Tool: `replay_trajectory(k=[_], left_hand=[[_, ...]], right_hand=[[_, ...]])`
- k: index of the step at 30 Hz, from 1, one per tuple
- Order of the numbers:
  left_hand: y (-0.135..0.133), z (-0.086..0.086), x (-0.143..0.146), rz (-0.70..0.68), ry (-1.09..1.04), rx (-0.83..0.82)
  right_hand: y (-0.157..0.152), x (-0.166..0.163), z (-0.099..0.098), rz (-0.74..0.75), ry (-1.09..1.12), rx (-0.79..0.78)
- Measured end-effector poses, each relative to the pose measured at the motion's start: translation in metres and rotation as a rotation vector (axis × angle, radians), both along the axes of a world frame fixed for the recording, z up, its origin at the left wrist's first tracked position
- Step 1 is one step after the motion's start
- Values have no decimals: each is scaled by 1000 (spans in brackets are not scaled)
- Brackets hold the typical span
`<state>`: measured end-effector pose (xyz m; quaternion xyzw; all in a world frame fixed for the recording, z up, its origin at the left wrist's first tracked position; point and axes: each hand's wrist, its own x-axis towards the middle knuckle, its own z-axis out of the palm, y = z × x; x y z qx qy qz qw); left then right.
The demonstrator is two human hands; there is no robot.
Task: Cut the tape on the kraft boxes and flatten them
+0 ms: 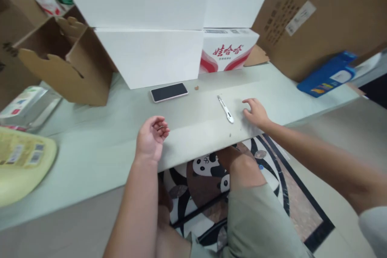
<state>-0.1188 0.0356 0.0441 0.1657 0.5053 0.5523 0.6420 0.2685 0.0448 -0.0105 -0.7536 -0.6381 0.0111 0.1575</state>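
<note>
The right hand (pixel 256 113) is holding nothing, thumb and forefinger apart, just beside the utility knife (pixel 225 109) lying on the table (pixel 193 129); gripping the broad end, off the narrow tip, is probably making for safer handling. The left hand (pixel 150 138) is curling loosely, empty. The knife is showing a slim, mostly white body.

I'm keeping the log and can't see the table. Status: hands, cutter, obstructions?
Left hand loosely curled, nothing visible in it. Right hand open, holding nothing. White cutter on table, left of right hand, untouched. Nothing between them.
</note>
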Motion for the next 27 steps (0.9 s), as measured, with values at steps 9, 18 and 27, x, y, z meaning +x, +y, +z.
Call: replay_trajectory(k=[9,18,27], left_hand=[[7,-5,-10,-7,5,32],[6,-11,-16,10,5,58],[4,-22,-26,4,53,164]], right_hand=[[104,-199,19,557,140,-83],[135,-354,59,834,228,68],[153,-463,113,880,155,141]])
